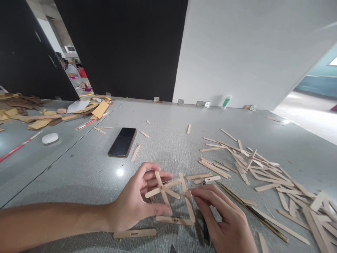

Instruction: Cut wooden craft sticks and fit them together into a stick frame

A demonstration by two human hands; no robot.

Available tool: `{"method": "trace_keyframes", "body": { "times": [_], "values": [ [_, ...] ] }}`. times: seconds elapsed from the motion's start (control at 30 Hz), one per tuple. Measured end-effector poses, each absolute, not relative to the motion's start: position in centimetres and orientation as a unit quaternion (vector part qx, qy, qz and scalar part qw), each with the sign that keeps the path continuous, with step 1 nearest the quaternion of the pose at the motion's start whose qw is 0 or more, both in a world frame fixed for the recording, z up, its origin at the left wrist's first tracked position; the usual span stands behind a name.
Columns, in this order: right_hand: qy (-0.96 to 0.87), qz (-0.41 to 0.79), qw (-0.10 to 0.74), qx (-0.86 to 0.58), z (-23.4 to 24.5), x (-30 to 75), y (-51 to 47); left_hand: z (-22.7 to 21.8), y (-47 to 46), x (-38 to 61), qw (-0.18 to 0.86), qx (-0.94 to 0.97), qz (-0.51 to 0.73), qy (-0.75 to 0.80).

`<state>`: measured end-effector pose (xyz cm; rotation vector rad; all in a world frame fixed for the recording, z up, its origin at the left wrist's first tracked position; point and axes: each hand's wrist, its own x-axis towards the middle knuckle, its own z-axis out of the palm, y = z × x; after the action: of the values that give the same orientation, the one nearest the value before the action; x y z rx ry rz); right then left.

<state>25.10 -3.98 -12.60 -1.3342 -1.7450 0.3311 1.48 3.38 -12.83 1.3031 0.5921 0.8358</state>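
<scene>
My left hand [139, 195] curls around a small craft-stick assembly [162, 188], whose sticks cross in a star shape, with the thumb at its lower end. Between thumb and forefinger, my right hand [221, 214] pinches a small wooden piece [188, 194] at the assembly's right side. A long craft stick [191, 209] stands behind that piece; whether it is joined to the rest I cannot tell. Just below lies a slotted craft stick [175, 220], and another slotted stick [134, 233] rests on the table nearer to me. A dark, slim tool [205, 232] is partly hidden by my right hand.
Many loose craft sticks [265, 175] are heaped on the right, beside a gold-and-black pencil [252, 211]. A phone [122, 142] and a white earbud case [50, 138] lie left. Torn cardboard [44, 117] covers the far left. Upright panels [223, 52] stand behind, near a glue stick [226, 102].
</scene>
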Motion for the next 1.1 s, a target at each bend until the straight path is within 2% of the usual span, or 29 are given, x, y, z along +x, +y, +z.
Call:
{"method": "trace_keyframes", "body": {
  "times": [1.1],
  "values": [
    [-0.709, 0.135, 0.444, -0.531, -12.5, 24.82, -3.87, -12.43, 3.55, 1.59, 0.682, 0.577, 0.353, 0.278]
  ]
}}
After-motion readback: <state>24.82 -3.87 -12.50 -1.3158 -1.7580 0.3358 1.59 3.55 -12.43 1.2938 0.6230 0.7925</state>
